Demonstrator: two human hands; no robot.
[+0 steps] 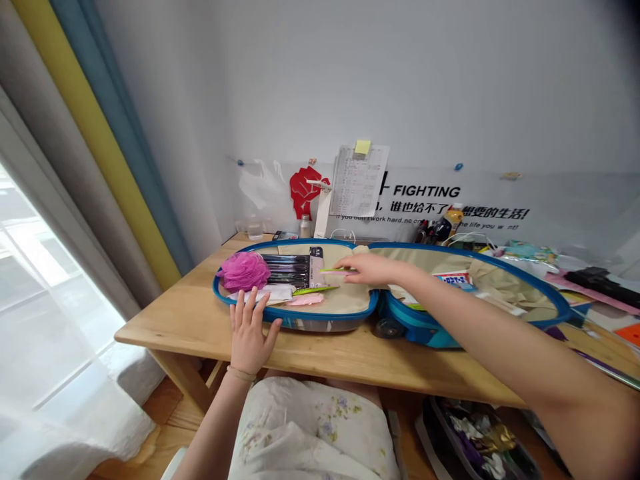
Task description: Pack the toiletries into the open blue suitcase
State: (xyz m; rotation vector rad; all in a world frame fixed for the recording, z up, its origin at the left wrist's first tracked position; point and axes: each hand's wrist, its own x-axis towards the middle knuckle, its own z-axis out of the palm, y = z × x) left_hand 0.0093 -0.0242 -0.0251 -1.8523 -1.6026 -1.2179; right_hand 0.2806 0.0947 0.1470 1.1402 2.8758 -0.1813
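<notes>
My right hand (373,269) is pinched shut on a slim green-and-pink stick (334,271), thumb and fingertips closed on one end so that it points left, level, over the left half of the open blue suitcase (300,315). I cannot tell exactly what the stick is. It hovers just above the beige lining, beside a pack of dark pens (287,268) that lies flat in that half. My left hand (249,330) grips nothing: it lies flat with the fingers spread, the fingertips over the near blue rim of the same half and the palm on the wooden desk (185,317). Just beyond those fingertips sits a white packet (273,293), and behind it a fluffy pink bath pouf (243,271) fills the left corner of the case. A green pen (315,290) and a flat pink packet (305,301) lie between my two hands, near the front edge of the lining. My right forearm crosses over the other half of the suitcase, where a red, white and blue box (453,279) lies on crumpled beige fabric. On the wall behind the case hang a printed sheet (357,183) and a red fist sticker (303,190). A curtain (100,140) falls at the left, and floral cloth (310,427) covers my lap below the desk edge.
</notes>
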